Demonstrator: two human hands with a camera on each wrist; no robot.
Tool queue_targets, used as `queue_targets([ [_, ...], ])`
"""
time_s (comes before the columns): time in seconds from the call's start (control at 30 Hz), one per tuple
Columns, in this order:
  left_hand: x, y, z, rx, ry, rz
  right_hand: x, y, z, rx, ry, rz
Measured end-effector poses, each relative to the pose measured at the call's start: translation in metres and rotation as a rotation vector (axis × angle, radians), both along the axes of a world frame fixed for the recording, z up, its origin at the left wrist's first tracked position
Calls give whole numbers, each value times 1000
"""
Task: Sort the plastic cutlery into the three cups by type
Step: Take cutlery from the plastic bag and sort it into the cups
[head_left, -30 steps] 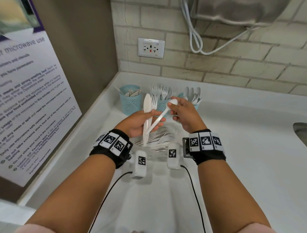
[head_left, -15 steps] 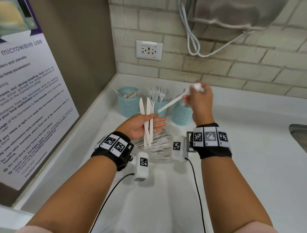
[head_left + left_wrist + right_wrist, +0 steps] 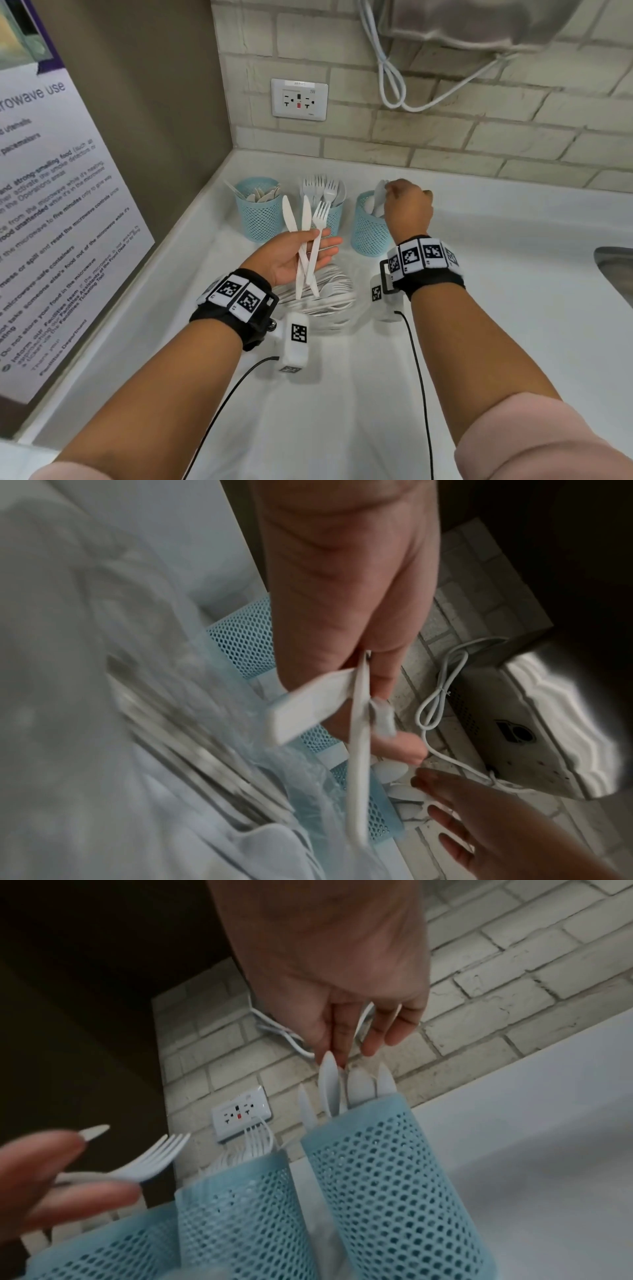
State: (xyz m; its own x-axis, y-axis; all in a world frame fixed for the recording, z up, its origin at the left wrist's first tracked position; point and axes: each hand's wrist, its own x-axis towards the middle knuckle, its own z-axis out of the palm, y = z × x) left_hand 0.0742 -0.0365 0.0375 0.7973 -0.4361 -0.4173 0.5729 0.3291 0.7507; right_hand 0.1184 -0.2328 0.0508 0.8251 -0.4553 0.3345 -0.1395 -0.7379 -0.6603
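Three white plastic pieces (image 3: 310,240), two knives and a fork, stand upright, pinched in the left hand (image 3: 291,255) left of the rightmost blue mesh cup (image 3: 368,226); the right hand (image 3: 407,209) above that cup pinches a white spoon (image 3: 328,1074) standing in it.

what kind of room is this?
Likely a shared office or workplace kitchenette: a wall notice headed with microwave use rules, a white counter against brick tile with an outlet, and mesh cups of plastic cutlery.

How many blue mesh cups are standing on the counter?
3, in a row near the brick wall: the left cup with knives, the middle cup with forks behind the held cutlery, the right cup with spoons under the right hand.
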Motion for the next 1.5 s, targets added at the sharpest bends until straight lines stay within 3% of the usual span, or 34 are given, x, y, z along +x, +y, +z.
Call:
queue_targets([
  [0.1, 0, 3, -1, -32, 2, -31, -1, 3, 2, -139, 12, -5],
  [0.17, -1, 5, -2, -48, -4, -51, -2, 9, 6, -149, -154, 27],
  [0.27, -2, 6, -3, -70, -33, -79, -8, 26, 13, -53, -376, 238],
  [0.33, -4, 8, -4, -84, -50, -97, -16, 39, 19, -37, -293, 359],
  [0.5, -7, 12, -5, -92, -59, -130, -22, 55, 19, 103, 170, 548],
  [0.63, -8, 14, -6, -65, -50, -129, -20, 59, 3, 258, 213, 605],
  [0.7, -7, 15, -7, -56, -52, -111, -20, 60, 0, 327, 166, 564],
  [0.87, 0, 25, -11, -56, -25, 25, 2, 45, 17, 413, -199, 242],
  [1.0, 6, 30, -16, -48, 59, 152, 13, 39, 37, 448, -367, 85],
  [1.13, 7, 31, -17, -113, 53, 155, 13, 50, 35, 219, -409, 113],
  [1.37, 3, 41, -14, -235, 43, 102, 25, 63, -8, -148, -83, 361],
  [1.43, 2, 42, -14, -218, 28, 88, 27, 66, -12, -336, 4, 377],
  [1.5, 1, 43, -14, -214, 13, 83, 26, 69, -10, -404, 7, 355],
])
